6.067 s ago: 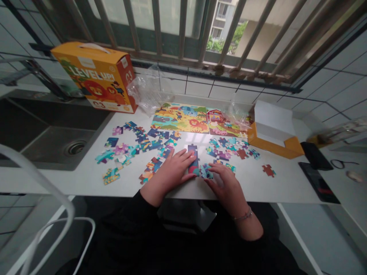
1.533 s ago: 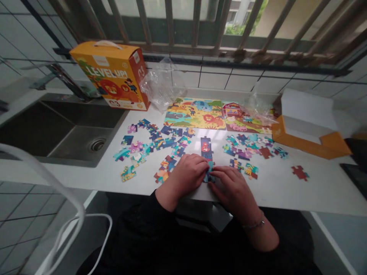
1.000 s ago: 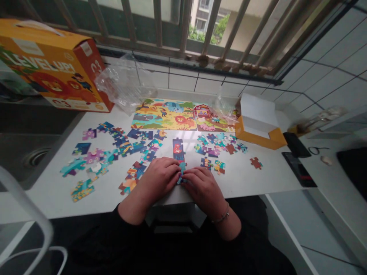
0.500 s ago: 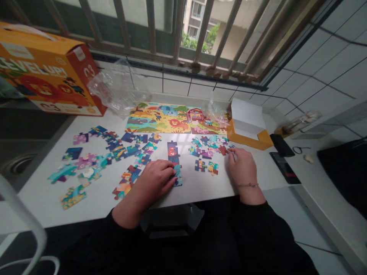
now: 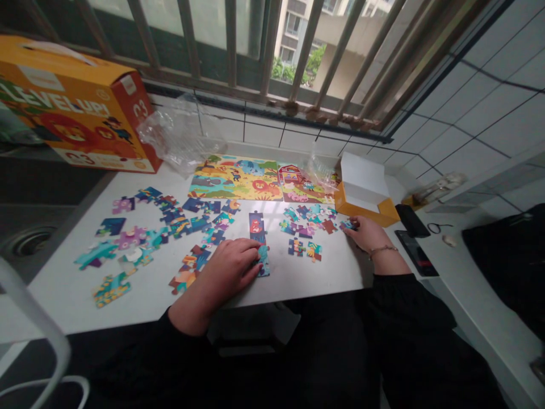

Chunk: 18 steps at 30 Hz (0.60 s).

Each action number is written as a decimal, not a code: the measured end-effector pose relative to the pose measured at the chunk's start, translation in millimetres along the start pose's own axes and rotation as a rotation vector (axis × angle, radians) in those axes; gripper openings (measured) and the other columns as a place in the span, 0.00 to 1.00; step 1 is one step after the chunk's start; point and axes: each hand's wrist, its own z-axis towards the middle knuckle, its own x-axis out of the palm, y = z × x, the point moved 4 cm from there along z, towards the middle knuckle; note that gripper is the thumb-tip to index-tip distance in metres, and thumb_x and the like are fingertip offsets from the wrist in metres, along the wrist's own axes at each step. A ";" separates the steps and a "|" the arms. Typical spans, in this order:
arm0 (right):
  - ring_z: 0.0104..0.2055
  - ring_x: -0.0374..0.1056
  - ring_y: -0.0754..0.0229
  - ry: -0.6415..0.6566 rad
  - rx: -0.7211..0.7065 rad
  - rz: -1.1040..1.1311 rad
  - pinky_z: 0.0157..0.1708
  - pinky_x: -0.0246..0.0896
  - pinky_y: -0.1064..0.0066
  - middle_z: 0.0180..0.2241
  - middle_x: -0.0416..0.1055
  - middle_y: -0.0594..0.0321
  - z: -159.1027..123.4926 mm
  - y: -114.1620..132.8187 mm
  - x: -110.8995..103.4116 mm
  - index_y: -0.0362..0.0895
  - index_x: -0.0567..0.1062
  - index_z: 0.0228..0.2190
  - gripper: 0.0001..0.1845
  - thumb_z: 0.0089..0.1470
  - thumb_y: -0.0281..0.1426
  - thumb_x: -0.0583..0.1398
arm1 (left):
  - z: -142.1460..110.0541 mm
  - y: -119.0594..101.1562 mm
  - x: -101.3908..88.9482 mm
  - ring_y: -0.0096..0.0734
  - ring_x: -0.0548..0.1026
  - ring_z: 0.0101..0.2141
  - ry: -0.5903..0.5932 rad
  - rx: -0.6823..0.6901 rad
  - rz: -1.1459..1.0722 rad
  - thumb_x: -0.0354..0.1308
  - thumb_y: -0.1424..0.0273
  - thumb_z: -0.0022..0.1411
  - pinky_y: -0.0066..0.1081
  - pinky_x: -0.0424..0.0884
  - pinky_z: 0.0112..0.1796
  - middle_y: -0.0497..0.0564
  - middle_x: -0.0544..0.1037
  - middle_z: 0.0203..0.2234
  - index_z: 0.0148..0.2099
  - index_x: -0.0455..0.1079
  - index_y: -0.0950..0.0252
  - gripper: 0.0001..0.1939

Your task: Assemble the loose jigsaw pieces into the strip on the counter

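My left hand [image 5: 232, 266] lies flat on the lower end of a joined strip of puzzle pieces [image 5: 255, 224] near the front edge of the white counter [image 5: 332, 272]. My right hand [image 5: 367, 233] is stretched out to the right, its fingertips pinched on a small blue puzzle piece [image 5: 349, 225] beside the open orange tray box [image 5: 361, 196]. A cluster of small loose pieces [image 5: 304, 218] lies between my hands. Larger loose pieces [image 5: 140, 238] are spread out to the left.
Two finished puzzle pictures [image 5: 236, 180] lie at the back, under crumpled clear bags [image 5: 179, 136]. A big orange puzzle box [image 5: 80, 113] stands back left, beside a sink [image 5: 28, 241]. A dark phone [image 5: 409, 213] lies right. A white chair tube [image 5: 34, 318] curves front left.
My right hand left the strip and reached right to the small pieces by the orange tray box. My left hand stayed on the strip. The view turned to the right.
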 end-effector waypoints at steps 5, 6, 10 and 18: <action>0.34 0.76 0.55 -0.098 0.050 0.195 0.36 0.64 0.63 0.35 0.83 0.52 -34.2 19.3 -6.7 0.42 0.83 0.41 0.19 0.68 0.44 0.60 | 0.6 0.7 0.1 0.50 0.83 0.53 -0.014 0.002 -0.017 0.60 0.69 0.74 0.49 0.77 0.53 0.57 0.85 0.55 0.46 0.79 0.61 0.07; 0.33 0.75 0.54 -0.097 0.012 0.292 0.35 0.64 0.64 0.34 0.83 0.54 -47.0 33.5 -2.9 0.43 0.83 0.40 0.20 0.67 0.47 0.61 | 0.7 0.8 0.1 0.49 0.83 0.52 -0.013 0.002 -0.017 0.59 0.69 0.75 0.49 0.77 0.52 0.57 0.85 0.55 0.46 0.79 0.61 0.07; 0.27 0.71 0.58 0.198 -0.059 0.785 0.29 0.64 0.67 0.29 0.79 0.62 -103.3 111.2 37.2 0.46 0.81 0.42 0.26 0.64 0.56 0.64 | 0.5 1.0 -0.3 0.49 0.82 0.52 -0.012 -0.001 -0.014 0.59 0.69 0.74 0.48 0.76 0.53 0.56 0.84 0.54 0.45 0.79 0.61 0.07; 0.33 0.76 0.55 0.233 -0.146 0.851 0.34 0.70 0.64 0.34 0.83 0.59 -135.4 176.4 69.6 0.47 0.82 0.41 0.18 0.66 0.49 0.64 | -2.6 -1.4 -0.6 0.49 0.81 0.53 -0.016 -0.020 -0.045 0.59 0.69 0.74 0.50 0.75 0.53 0.55 0.84 0.53 0.47 0.80 0.60 0.07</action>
